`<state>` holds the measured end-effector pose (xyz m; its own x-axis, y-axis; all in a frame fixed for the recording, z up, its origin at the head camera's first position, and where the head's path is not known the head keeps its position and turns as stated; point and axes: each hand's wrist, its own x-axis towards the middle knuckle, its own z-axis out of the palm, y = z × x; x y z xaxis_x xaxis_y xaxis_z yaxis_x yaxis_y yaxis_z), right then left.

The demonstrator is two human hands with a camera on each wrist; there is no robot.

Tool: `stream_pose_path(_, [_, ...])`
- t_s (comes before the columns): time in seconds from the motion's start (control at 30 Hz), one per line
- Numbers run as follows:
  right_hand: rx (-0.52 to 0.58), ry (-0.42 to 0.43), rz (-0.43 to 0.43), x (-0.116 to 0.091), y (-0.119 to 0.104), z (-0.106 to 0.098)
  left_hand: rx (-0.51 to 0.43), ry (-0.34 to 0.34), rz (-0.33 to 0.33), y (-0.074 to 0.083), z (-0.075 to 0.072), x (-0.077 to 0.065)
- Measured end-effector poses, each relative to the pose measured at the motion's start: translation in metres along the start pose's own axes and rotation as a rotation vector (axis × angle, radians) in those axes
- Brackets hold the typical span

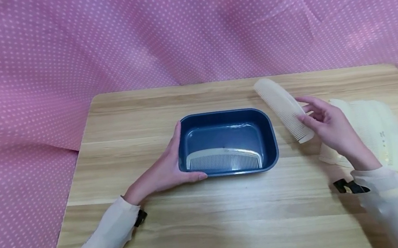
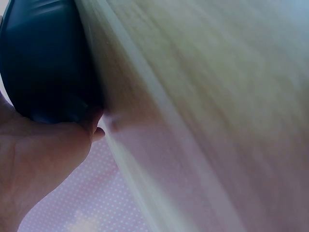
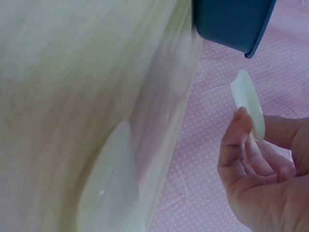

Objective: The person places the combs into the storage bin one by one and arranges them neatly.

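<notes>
A dark blue rectangular plastic box (image 1: 223,135) stands on the table, and one pale comb (image 1: 218,153) lies inside along its near wall, teeth toward me. My left hand (image 1: 167,168) holds the box's left end, thumb along the near wall and fingers along the left side. Right of the box, my right hand (image 1: 329,123) pinches another pale, curved comb (image 1: 280,103) between thumb and fingers near its lower end. That comb is raised and slanted, its teeth facing the box. In the right wrist view the comb (image 3: 251,101) appears almost edge-on.
Several overlapping pale combs (image 1: 384,129) lie on the table at the right, partly hidden by the right hand and wrist. The wood-grain table (image 1: 204,224) ends at a back edge, beyond which hangs a pink dotted cloth (image 1: 171,31).
</notes>
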<state>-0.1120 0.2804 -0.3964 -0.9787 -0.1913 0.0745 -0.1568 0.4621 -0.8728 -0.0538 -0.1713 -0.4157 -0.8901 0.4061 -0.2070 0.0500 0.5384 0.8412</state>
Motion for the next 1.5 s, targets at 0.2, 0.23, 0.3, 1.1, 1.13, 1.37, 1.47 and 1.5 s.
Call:
stream_pose_path(0.2, [0.124, 0.069, -0.001, 0.000, -0.008, -0.001, -0.006, -0.002, 0.002, 0.002, 0.001, 0.000])
stream_pose_path(0.23, [0.150, 0.066, -0.003, 0.001, -0.011, -0.001, -0.006, -0.003, 0.003, 0.002, 0.001, 0.000])
stream_pose_path(0.3, [0.177, 0.054, -0.005, 0.002, -0.015, 0.001, -0.006, 0.000, -0.002, 0.002, 0.002, -0.001])
stream_pose_path(1.1, [0.126, -0.172, -0.140, -0.001, -0.041, 0.031, -0.036, 0.007, 0.002, 0.000, 0.002, 0.000])
stream_pose_path(1.13, [0.125, -0.176, -0.149, -0.001, -0.042, 0.032, -0.032, 0.005, 0.002, 0.000, 0.002, -0.001])
stream_pose_path(1.37, [0.120, -0.209, -0.202, -0.001, -0.043, 0.048, -0.009, 0.008, 0.004, 0.001, 0.001, -0.001])
stream_pose_path(1.47, [0.109, -0.223, -0.214, -0.002, -0.045, 0.053, -0.011, 0.007, 0.005, 0.001, 0.001, -0.001])
stream_pose_path(1.5, [0.102, -0.223, -0.217, -0.003, -0.046, 0.055, -0.011, 0.008, 0.004, 0.001, 0.001, -0.001])
